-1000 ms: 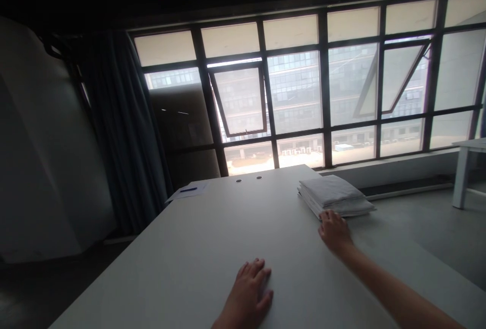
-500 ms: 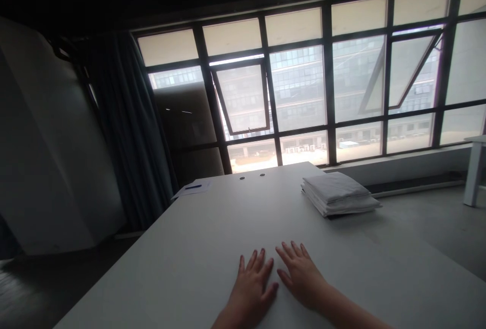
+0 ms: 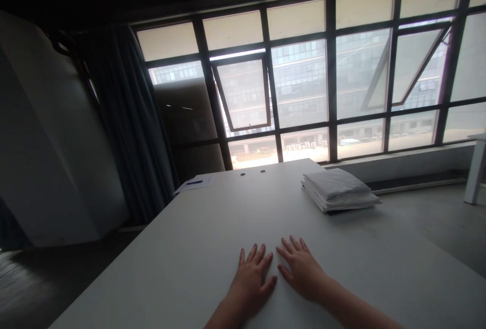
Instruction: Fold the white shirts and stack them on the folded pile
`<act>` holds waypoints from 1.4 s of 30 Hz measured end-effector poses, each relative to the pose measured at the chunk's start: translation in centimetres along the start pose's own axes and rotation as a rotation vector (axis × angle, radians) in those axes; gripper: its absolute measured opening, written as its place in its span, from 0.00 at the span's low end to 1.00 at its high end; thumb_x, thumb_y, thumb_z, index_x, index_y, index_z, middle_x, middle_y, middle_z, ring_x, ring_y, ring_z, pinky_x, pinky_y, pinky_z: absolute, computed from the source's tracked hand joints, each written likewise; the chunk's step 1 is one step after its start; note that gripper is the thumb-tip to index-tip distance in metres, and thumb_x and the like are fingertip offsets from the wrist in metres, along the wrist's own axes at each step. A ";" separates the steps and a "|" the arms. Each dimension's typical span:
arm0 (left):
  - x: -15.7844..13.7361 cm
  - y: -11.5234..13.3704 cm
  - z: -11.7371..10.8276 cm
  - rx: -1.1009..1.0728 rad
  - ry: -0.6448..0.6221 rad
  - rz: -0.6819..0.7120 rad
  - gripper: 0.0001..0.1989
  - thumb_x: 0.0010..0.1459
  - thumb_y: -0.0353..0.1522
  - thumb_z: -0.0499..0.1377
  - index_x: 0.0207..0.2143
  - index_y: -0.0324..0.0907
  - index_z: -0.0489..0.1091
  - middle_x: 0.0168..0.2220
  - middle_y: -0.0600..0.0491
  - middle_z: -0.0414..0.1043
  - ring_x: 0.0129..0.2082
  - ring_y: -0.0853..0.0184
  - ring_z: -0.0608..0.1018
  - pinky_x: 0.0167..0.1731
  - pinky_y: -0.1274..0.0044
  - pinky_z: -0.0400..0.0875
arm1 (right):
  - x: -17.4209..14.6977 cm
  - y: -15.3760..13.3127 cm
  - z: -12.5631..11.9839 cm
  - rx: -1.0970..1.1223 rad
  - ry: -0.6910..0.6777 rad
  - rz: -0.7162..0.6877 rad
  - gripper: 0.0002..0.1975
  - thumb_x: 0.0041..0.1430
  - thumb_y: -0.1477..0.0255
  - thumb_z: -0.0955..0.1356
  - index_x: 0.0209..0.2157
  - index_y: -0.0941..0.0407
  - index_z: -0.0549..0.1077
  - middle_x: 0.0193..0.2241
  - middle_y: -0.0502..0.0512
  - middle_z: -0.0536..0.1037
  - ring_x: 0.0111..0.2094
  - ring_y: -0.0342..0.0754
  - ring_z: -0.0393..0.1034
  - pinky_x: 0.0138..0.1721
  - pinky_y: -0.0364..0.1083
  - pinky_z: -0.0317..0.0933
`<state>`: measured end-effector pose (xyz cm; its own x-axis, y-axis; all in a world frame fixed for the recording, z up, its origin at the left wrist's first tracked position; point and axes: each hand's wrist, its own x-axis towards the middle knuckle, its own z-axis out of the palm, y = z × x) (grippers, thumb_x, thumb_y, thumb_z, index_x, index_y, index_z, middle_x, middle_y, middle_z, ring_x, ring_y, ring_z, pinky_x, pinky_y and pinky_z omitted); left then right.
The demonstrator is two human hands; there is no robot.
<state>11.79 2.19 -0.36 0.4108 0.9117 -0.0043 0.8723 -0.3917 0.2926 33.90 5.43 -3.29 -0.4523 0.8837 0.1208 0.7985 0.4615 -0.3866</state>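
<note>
My left hand (image 3: 251,279) lies palm down on the white table (image 3: 182,248), its fingers spread and nothing in it. Close beside it, my right hand (image 3: 301,271) also rests flat on the tabletop with fingers apart. A narrow gap separates the two thumbs. Beyond my right hand, at the table's right side, sits a stack of folded white cloth (image 3: 337,191); neither hand touches it.
Papers with a blue pen (image 3: 195,182) on top lie at the far left corner of the table. Two round cable holes (image 3: 243,174) mark its far end. A dark curtain (image 3: 132,126) hangs at left, and tilted-open windows (image 3: 243,93) line the back wall.
The camera view has shifted slightly. Both hands stay flat in nearly the same place on the table, and the cloth stack has not moved.
</note>
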 end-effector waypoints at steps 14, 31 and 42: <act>0.1 0.2 -0.2 0.015 -0.005 0.009 0.34 0.66 0.54 0.50 0.71 0.57 0.54 0.74 0.51 0.47 0.74 0.49 0.48 0.69 0.45 0.37 | 0.1 0.4 0.2 -0.001 0.006 -0.003 0.29 0.68 0.54 0.62 0.67 0.47 0.65 0.71 0.60 0.58 0.72 0.67 0.44 0.70 0.68 0.34; 0.3 0.2 -0.1 0.017 -0.009 0.008 0.33 0.67 0.53 0.50 0.70 0.56 0.55 0.74 0.50 0.47 0.74 0.50 0.48 0.69 0.45 0.36 | -0.1 0.0 -0.4 -0.011 -0.003 0.001 0.29 0.68 0.56 0.62 0.67 0.48 0.65 0.71 0.61 0.58 0.72 0.67 0.44 0.70 0.67 0.34; 0.1 0.3 -0.2 0.021 -0.010 -0.001 0.33 0.66 0.53 0.51 0.70 0.57 0.55 0.74 0.51 0.47 0.74 0.50 0.49 0.69 0.44 0.36 | 0.0 0.0 -0.4 -0.031 -0.026 0.007 0.29 0.68 0.55 0.62 0.67 0.48 0.65 0.71 0.60 0.57 0.72 0.67 0.43 0.70 0.68 0.34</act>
<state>12.07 2.20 -0.12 0.4129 0.9106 -0.0143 0.8778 -0.3938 0.2726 34.02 5.47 -2.96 -0.4565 0.8848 0.0937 0.8134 0.4577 -0.3590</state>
